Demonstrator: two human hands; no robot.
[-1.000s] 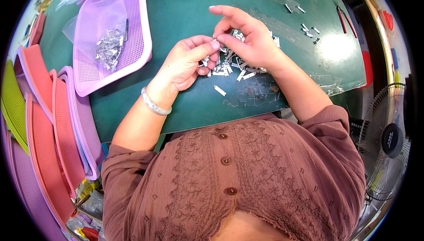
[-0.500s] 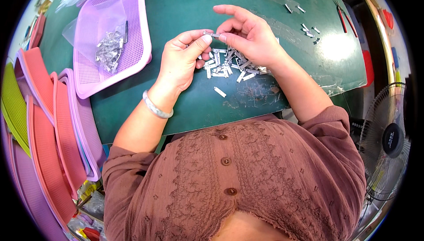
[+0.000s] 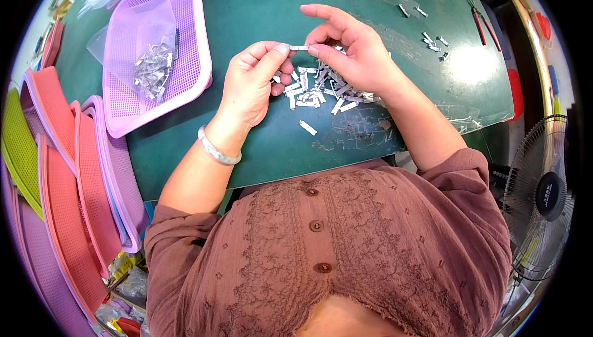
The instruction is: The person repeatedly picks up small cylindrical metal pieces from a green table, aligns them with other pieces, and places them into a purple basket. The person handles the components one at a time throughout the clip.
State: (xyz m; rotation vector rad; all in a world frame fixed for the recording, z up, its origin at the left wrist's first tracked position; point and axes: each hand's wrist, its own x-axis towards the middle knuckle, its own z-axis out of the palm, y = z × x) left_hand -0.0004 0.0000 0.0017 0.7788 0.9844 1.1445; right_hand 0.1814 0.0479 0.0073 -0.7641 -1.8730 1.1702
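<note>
A small silver metal piece (image 3: 299,47) is pinched at both ends between my two hands, above the table. My left hand (image 3: 256,78) closes thumb and forefinger on its left end; other small pieces show by the curled lower fingers. My right hand (image 3: 355,53) grips the right end between thumb and a fingertip, with another finger raised off it. Beneath and just behind the hands lies a loose pile of similar metal pieces (image 3: 309,93), partly hidden by the right hand. One single piece (image 3: 307,128) lies apart, nearer to me.
On the left of the green table (image 3: 259,152) stands a purple basket (image 3: 191,47) with a clear bag of metal pieces (image 3: 154,68). Stacked coloured baskets (image 3: 74,201) crowd the left side. Red-handled pliers (image 3: 480,28) and several scattered pieces (image 3: 430,41) lie at right, beyond them a fan (image 3: 537,195).
The held piece has turned a little and shows more between my fingertips. My right hand has shifted slightly; the pile looks the same.
</note>
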